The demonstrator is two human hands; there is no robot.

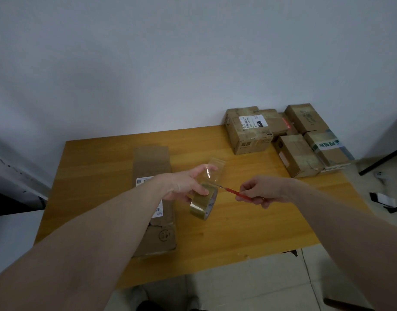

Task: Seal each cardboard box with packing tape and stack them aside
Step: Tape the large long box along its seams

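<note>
Long box [153, 198] lies lengthwise away; red cutter [233, 192] seemingly points at tape roll [203, 204].

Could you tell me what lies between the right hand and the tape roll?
In the head view, a red-handled cutter, held by the right hand, bridges the gap, its tip reaching the tape roll.

Left hand [184, 187]: grips the roll of clear packing tape [203, 204] above the bench [249, 221], a loose strip of tape [214, 168] lifted upward.
Right hand [263, 190]: pinches a red-handled blade [234, 192], tip at the tape strip.
Long cardboard box [152, 167]: lies flat under the left forearm.
Sealed boxes [289, 136]: grouped at the bench's far right corner.
</note>
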